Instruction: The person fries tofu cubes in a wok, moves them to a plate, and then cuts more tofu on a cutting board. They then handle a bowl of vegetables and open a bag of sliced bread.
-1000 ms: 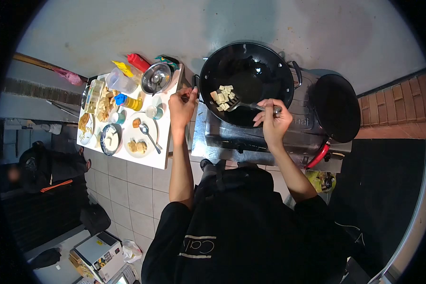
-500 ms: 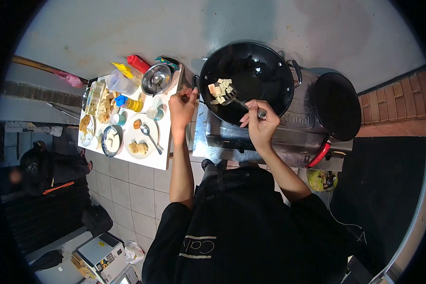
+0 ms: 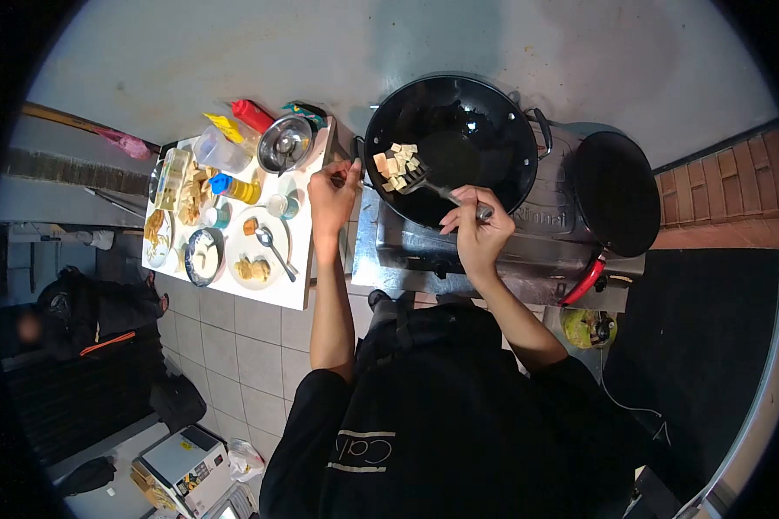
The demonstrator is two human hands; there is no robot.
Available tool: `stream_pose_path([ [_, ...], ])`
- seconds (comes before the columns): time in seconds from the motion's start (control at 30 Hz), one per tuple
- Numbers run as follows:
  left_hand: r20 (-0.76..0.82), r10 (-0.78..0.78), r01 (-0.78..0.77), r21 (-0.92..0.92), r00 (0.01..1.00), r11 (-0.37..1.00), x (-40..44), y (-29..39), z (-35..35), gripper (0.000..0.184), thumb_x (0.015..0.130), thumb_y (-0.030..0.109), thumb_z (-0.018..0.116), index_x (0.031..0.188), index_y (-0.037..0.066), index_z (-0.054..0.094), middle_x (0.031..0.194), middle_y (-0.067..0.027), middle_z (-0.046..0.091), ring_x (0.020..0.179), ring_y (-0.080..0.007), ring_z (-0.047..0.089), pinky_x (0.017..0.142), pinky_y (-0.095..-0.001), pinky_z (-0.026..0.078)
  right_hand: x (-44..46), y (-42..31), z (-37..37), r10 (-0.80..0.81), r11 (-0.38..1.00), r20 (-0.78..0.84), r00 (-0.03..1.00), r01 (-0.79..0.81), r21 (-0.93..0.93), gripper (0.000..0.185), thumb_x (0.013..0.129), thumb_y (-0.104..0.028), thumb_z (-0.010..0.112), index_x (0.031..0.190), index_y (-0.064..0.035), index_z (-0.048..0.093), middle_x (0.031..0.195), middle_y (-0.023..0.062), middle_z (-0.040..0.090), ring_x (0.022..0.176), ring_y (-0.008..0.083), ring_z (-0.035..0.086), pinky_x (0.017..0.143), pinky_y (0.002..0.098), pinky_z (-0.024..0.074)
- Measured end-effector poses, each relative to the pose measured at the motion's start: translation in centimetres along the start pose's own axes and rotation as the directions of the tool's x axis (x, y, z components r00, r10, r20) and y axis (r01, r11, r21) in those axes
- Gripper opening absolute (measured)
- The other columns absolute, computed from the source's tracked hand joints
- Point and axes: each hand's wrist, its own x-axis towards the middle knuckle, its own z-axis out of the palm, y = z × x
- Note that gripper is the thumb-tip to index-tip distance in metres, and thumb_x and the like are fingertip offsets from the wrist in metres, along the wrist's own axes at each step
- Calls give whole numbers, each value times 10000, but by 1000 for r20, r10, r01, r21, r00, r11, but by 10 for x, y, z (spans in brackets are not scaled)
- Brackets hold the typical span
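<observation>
Pale food cubes with some browned faces (image 3: 396, 166) are gathered in the left part of a large black wok (image 3: 485, 121), which is placed on a silver metal stove (image 3: 541, 246). By the right hand (image 3: 480, 227), closed around its handle, a slotted metal spatula (image 3: 437, 188) is held, and its head is kept against the cubes. The left hand (image 3: 334, 197) is closed at the black side handle (image 3: 358, 149); it seems to be gripped by the fingertips, though this is seen only poorly. To the right of the wok, a round black pan with a red handle (image 3: 616, 195) is seen. On the white table (image 3: 292, 290) at the left, a shiny steel bowl (image 3: 286, 145), a yellow bottle with a blue cap (image 3: 235, 188) and a white plate (image 3: 273, 233) with food and a metal spoon (image 3: 277, 255) are set.
</observation>
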Motion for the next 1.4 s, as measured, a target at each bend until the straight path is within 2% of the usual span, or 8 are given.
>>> stream_pose_path([
  [0.2,-2,-25,25,-19,1000,1000,1,-1,0,277,823,190,680,890,-77,660,622,-68,587,544,-90,518,522,-251,422,2,8,-7,42,999,-11,999,-42,-24,95,896,23,497,879,82,569,879,123,603,538,144,612,426,235,499],
  [0.6,-5,-30,30,-16,1000,999,1,-2,1,268,826,187,673,870,-77,660,613,-79,591,556,-99,523,548,-258,434,-11,12,-2,-129,972,79,989,142,-186,60,817,84,566,867,65,594,879,135,616,523,127,611,457,225,470],
  [0.73,7,-29,29,-26,1000,999,2,0,0,266,826,185,672,860,-79,658,605,-75,585,545,-97,517,533,-256,426,-15,0,4,-115,968,90,989,132,-215,24,803,74,586,813,74,608,858,132,621,530,126,607,462,232,470],
  [0.83,-1,-9,9,-31,1000,999,2,-3,1,266,826,184,670,859,-80,657,600,-73,583,539,-97,515,528,-256,425,-17,4,4,-212,934,177,961,253,-252,75,861,39,546,852,96,594,900,143,594,548,125,612,451,214,493],
  [1.0,10,-32,32,-10,999,999,2,2,0,265,826,180,667,866,-82,656,609,-74,589,542,-98,515,532,-255,427,-22,5,6,-247,921,180,952,289,-262,81,861,32,551,850,95,601,897,142,596,540,121,609,449,212,475],
  [1.1,16,-41,41,-22,999,999,2,1,-1,268,826,180,666,873,-84,656,619,-78,595,546,-99,518,537,-255,427,-22,0,10,-201,943,162,966,235,-234,76,863,37,541,861,92,594,914,140,591,549,130,613,453,222,492],
  [1.17,12,-38,38,-8,999,999,2,1,-1,273,826,181,666,878,-87,656,615,-78,594,555,-100,522,541,-255,429,-21,-2,12,-50,997,19,999,51,-60,50,859,47,544,866,69,589,911,125,594,557,136,615,439,228,495],
  [1.4,14,-8,8,-1,1000,1000,1,-2,0,294,823,190,675,902,-92,652,627,-80,597,560,-104,524,550,-255,435,-18,-1,1,46,999,-35,998,-46,25,105,901,24,478,877,88,558,920,134,571,564,167,624,438,246,514],
])
